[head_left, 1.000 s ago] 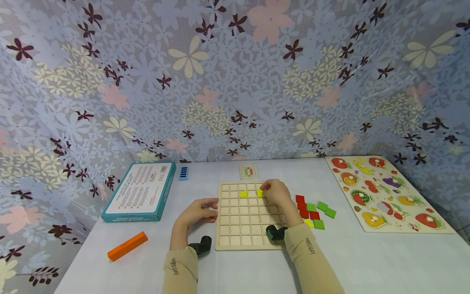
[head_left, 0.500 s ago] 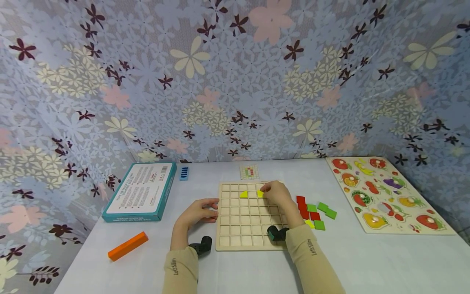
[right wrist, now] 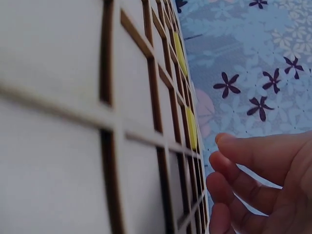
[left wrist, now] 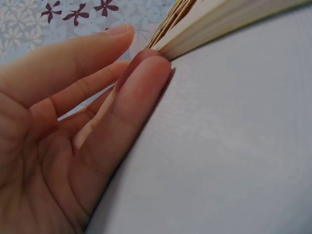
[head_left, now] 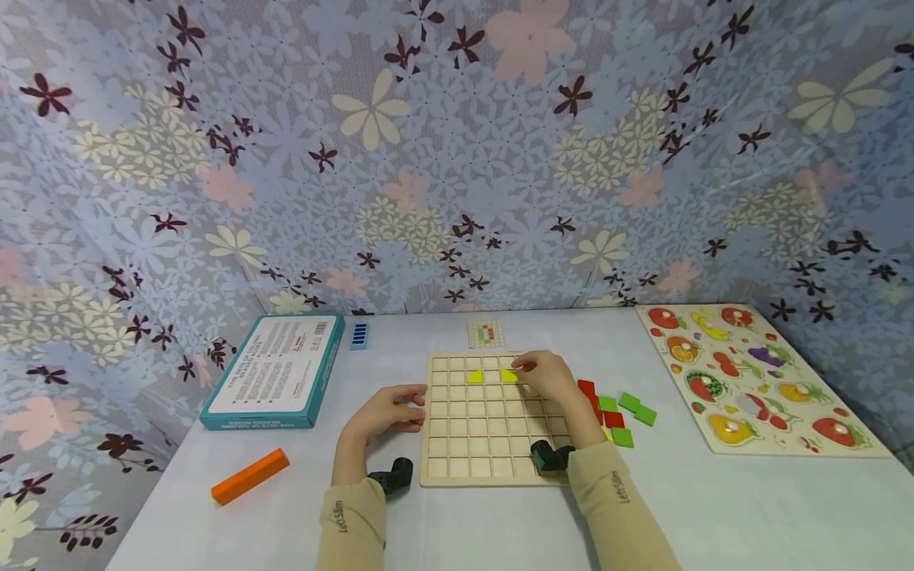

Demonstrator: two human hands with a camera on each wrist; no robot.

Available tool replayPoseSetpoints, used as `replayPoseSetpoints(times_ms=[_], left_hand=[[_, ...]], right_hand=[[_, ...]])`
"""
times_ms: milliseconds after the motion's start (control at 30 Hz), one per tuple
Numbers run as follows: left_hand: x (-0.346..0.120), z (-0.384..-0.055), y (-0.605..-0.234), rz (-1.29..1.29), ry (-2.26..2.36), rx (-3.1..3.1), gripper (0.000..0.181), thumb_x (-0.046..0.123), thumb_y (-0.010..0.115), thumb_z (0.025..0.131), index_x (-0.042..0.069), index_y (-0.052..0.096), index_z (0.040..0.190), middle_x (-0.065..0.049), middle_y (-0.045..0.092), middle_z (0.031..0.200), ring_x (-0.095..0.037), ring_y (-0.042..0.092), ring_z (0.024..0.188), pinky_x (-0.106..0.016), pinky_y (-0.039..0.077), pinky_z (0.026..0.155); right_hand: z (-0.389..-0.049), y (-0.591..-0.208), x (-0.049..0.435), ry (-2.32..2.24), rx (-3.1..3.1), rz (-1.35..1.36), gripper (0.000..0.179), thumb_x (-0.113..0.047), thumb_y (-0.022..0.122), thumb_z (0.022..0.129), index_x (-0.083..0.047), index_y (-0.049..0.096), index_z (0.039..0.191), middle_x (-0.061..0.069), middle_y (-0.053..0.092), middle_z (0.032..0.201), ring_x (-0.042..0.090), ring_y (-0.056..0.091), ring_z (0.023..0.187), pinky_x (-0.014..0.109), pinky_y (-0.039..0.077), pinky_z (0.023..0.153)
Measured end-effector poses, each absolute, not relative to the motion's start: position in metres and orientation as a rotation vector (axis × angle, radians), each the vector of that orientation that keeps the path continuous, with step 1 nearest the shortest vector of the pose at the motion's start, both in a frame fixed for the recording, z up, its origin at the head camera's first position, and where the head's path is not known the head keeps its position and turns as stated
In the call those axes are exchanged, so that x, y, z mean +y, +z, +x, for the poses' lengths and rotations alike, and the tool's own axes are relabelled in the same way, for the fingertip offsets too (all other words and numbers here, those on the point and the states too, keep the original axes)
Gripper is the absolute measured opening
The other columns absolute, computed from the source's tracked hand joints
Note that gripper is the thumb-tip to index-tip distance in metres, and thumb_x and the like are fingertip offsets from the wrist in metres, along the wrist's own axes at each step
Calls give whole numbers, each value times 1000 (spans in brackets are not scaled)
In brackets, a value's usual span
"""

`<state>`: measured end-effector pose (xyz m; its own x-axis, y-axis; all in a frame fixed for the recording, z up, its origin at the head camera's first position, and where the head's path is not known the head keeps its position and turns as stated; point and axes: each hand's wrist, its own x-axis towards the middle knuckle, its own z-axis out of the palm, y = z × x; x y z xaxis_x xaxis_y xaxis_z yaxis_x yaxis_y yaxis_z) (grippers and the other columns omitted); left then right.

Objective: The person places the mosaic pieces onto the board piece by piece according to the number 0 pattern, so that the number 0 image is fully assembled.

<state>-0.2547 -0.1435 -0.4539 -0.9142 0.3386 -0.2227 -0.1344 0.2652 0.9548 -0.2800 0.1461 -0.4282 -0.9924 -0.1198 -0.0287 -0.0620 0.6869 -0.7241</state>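
Note:
A light wooden grid board (head_left: 477,482) lies on the table with two yellow pieces in its upper rows: a left piece (head_left: 474,377) and a right piece (head_left: 508,375). Each has one rounded corner. My right hand (head_left: 548,376) hovers just right of the right piece, fingers loosely bent. In the right wrist view, its fingertips (right wrist: 222,141) stand apart from the yellow piece (right wrist: 191,127) and no piece shows between them. My left hand (head_left: 385,414) rests at the board's left edge; in the left wrist view, relaxed fingers touch the board's side (left wrist: 204,36).
Red tiles (head_left: 612,419) and green tiles (head_left: 628,402) lie right of the board, partly behind my right arm. A small pattern card (head_left: 486,335) is behind it. A fruit puzzle (head_left: 757,381) is far right; a teal-edged box (head_left: 274,369), blue piece (head_left: 359,336) and orange bar (head_left: 250,477) are left.
My right hand has let go of the right yellow piece and drawn slightly to the right, leaving it in the grid. My left hand stays at the board's edge.

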Motion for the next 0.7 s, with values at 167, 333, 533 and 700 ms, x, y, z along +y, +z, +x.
replayPoseSetpoints(times_ms=[167,333,533,700], left_hand=[[-144,-256,-456,189,1686,2157,54,1,64,83,-2,46,133,-16,53,109,-15,63,77,-31,58,71],[-144,-256,-456,191,1693,2150,54,1,65,83,-3,46,133,-16,52,110,-15,63,76,-31,58,71],[-144,-257,-456,177,1687,2163,54,1,65,82,-2,47,133,-16,53,109,-15,63,76,-31,58,70],[-144,-257,-457,173,1676,2165,54,1,64,83,-2,46,133,-16,53,109,-15,63,76,-31,58,71]], right_hand=[[-276,-428,155,-1222,2814,-168,24,-8,57,89,-1,65,111,15,61,101,29,55,94,38,49,74],[-270,-424,162,-1246,2811,-155,26,-8,56,89,-1,63,113,16,60,102,30,54,93,36,48,70],[-267,-424,173,-1326,2774,-126,28,-10,58,90,0,61,115,18,59,106,32,54,96,40,49,75],[-268,-427,184,-1354,2748,-106,30,-11,58,89,0,60,117,16,59,104,30,54,94,39,49,76]])
